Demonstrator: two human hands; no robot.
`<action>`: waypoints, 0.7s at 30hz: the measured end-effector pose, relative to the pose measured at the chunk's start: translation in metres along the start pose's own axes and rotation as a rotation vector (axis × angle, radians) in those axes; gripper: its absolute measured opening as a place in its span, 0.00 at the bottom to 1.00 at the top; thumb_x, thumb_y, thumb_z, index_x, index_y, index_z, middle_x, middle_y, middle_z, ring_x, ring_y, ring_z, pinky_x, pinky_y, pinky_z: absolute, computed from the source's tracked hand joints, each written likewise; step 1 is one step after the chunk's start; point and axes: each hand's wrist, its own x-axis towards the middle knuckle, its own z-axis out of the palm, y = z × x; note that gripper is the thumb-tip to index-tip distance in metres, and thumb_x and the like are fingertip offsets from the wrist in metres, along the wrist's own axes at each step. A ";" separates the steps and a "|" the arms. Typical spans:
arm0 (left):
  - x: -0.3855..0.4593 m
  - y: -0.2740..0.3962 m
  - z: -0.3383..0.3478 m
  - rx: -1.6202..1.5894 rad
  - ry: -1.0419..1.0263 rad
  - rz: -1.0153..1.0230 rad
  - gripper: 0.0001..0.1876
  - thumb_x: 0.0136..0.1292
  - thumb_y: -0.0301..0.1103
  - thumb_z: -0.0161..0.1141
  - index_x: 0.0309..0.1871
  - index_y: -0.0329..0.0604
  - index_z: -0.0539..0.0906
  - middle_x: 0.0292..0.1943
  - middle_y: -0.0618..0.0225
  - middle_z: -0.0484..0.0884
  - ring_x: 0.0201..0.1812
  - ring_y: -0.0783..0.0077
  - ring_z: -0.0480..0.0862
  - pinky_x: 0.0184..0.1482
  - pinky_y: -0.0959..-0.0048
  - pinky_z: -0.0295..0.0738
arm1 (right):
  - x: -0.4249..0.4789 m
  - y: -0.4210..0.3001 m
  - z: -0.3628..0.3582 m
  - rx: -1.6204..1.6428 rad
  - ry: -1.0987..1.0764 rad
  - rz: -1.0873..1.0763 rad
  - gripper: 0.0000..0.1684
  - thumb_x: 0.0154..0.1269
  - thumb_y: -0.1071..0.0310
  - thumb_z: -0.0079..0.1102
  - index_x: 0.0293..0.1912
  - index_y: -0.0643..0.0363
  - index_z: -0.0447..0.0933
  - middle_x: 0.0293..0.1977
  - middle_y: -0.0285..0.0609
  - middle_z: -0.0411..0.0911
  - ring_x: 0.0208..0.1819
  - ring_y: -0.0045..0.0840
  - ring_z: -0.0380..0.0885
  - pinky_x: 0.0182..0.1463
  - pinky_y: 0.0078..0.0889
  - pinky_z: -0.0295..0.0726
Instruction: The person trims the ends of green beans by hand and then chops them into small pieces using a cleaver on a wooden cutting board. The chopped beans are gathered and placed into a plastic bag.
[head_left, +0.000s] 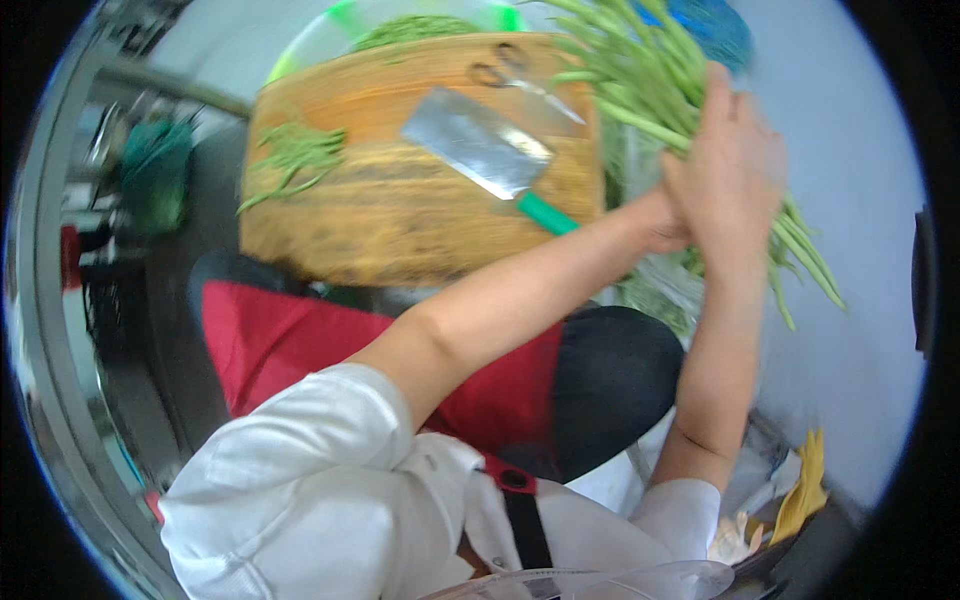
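My right hand (739, 165) grips a bunch of long green beans (645, 71) to the right of the board, its tail ends sticking out below the wrist. Against it, partly behind the right wrist, is my left hand (666, 219); its fingers are hidden. A thick wooden cutting board (360, 232) lies before me. On it rests a cleaver (476, 139) with a green handle, which passes under my left forearm. Scissors (525, 82) lie beyond the blade, and a small pile of green beans (300, 150) is at the board's left.
Behind the board stands a basin with green markings (300, 56), holding cut green pieces (420, 28). A clear plastic bag of greens (652, 292) sits right of the board. A blue bag (712, 34) is at far right, a yellow glove (802, 487) lower right, and a metal frame (45, 300) left.
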 end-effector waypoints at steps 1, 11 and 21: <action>-0.009 0.008 0.013 0.035 -0.012 0.022 0.23 0.56 0.31 0.61 0.56 0.43 0.68 0.50 0.68 0.74 0.50 0.70 0.74 0.50 0.68 0.71 | 0.002 -0.010 -0.014 -0.006 0.015 -0.023 0.43 0.36 0.66 0.69 0.55 0.58 0.63 0.35 0.44 0.72 0.37 0.37 0.74 0.40 0.35 0.72; -0.207 0.123 0.022 0.074 0.137 0.344 0.20 0.60 0.30 0.57 0.55 0.44 0.68 0.50 0.67 0.74 0.49 0.70 0.75 0.50 0.68 0.72 | -0.014 -0.214 -0.076 0.056 0.275 -0.397 0.20 0.54 0.66 0.50 0.49 0.58 0.69 0.30 0.39 0.74 0.33 0.27 0.75 0.37 0.32 0.69; -0.390 0.154 -0.079 -0.114 0.526 0.564 0.19 0.61 0.30 0.56 0.55 0.44 0.69 0.49 0.66 0.74 0.48 0.69 0.75 0.49 0.67 0.73 | -0.079 -0.392 0.050 0.350 -0.132 -0.715 0.25 0.51 0.65 0.54 0.52 0.57 0.67 0.38 0.41 0.74 0.42 0.29 0.73 0.48 0.36 0.66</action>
